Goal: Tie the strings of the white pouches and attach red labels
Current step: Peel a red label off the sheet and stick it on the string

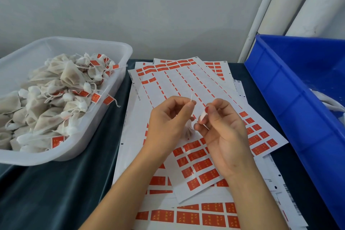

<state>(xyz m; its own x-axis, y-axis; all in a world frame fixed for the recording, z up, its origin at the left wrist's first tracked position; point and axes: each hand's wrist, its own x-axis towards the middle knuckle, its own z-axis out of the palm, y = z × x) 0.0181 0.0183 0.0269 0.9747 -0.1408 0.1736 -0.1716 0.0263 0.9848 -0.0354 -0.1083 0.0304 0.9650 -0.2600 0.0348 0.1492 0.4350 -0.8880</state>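
Left hand (168,119) pinches string end (191,97); right hand (222,127) pinches red label (203,115). White pouch (188,130) hangs between hands, above label sheets (186,84). Finished pouches in tray (104,46) at 9 o'clock.

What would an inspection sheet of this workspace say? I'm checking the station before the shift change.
Surface: dark cloth-covered table.
Job's things: label sheets overlap mid-table; white pouch hangs between the hands; clear tub of labelled pouches at left.
Clutter: blue crate at right, contents barely visible.
Grips: left hand pinches the string; right hand pinches a red label.
Cables: nothing seen.
Surroundings: grey wall, white pipes.
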